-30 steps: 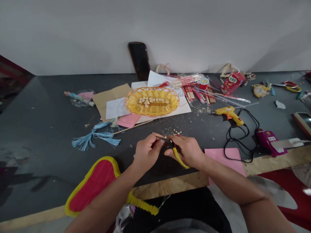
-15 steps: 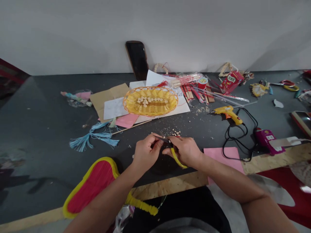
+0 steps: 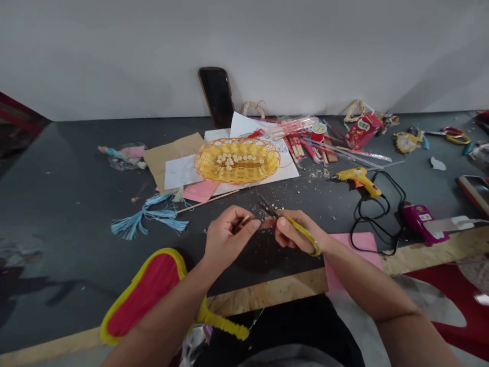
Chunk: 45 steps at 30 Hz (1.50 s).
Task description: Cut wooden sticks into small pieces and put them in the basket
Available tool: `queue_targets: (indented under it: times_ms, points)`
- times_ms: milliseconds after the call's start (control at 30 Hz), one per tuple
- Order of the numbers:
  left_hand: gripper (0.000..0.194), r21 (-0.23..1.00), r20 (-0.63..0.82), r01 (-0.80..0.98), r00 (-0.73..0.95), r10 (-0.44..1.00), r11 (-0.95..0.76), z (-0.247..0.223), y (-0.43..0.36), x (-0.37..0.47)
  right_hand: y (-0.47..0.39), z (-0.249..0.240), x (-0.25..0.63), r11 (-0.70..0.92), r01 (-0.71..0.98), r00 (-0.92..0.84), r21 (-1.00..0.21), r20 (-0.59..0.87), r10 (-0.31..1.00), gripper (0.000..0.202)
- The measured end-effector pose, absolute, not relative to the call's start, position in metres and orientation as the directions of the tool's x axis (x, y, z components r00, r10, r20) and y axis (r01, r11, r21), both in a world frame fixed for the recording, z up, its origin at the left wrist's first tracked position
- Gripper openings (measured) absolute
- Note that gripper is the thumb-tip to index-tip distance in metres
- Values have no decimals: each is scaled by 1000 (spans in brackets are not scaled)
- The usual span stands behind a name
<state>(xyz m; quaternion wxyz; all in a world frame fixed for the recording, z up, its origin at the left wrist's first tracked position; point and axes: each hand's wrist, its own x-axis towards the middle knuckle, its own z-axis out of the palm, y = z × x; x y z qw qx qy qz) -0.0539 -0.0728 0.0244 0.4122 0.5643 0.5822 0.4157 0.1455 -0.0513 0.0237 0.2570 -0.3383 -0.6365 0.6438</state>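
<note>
The person's left hand (image 3: 225, 239) is in front of the yellow basket, its fingers curled in and its thumb laid across toward them, gripping a small pale piece (image 3: 244, 219) whose end shows between them. Just beside it, the right hand (image 3: 294, 232) is closed around a pair of scissors (image 3: 303, 232), the yellow handle lying back over the palm toward the wrist and the dark blades pointing away from the body, clear of the piece. The fingertips of the two hands nearly meet; whether they touch cannot be told. Pale crumbs (image 3: 280, 207) lie scattered on the dark table (image 3: 76, 214) around the blades. Beyond the hands, the yellow basket (image 3: 252, 174) sits on papers and holds small pale clusters (image 3: 229, 161). A blue tassel (image 3: 147, 216) lies to the left, a yellow glue gun (image 3: 358, 178) to the right, and a pink sheet (image 3: 361, 243) partly under the right forearm.
</note>
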Motion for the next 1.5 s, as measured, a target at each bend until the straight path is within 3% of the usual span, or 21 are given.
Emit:
queue_targets:
  times_ms: [133,267,400,700,967,1067,1133,1200,1267,1333,1500]
  points:
    - [24,979,-204,-3,37,978,204,25,-67,-62,-54,19,147,-430,-121,-817,-894,-156,555,65]
    - [35,885,-384,-187,224,896,427,28,-66,-63,-59,11,141,-633,-166,-912,-756,-126,390,71]
    - [39,835,-427,-233,297,854,499,28,-67,-59,-61,8,138,-703,-160,-938,-693,-115,327,72]
    - [21,906,-327,-169,308,894,389,19,-70,-59,-61,4,139,-719,-126,-966,-683,-80,246,77]
    - [24,860,-325,-328,238,915,390,28,-67,-57,-56,7,148,-486,-207,-936,-849,26,352,77]
    - [26,858,-316,-380,137,939,345,28,-65,-55,-53,17,155,-257,-249,-803,-934,51,594,70]
    - [27,867,-312,-383,81,947,319,27,-65,-53,-51,20,155,12,-106,-640,-994,77,765,60]
    - [26,874,-319,-373,43,947,312,25,-65,-52,-50,20,151,310,213,-526,-926,159,836,52]
    - [26,882,-325,-356,13,946,308,22,-66,-52,-51,17,145,514,465,-516,-720,252,819,51]
    - [24,895,-325,-326,-12,946,303,19,-67,-54,-53,13,139,596,562,-538,-574,294,790,51]
    - [17,927,-313,-232,-41,949,295,14,-68,-54,-58,11,134,605,640,-535,-473,291,793,52]
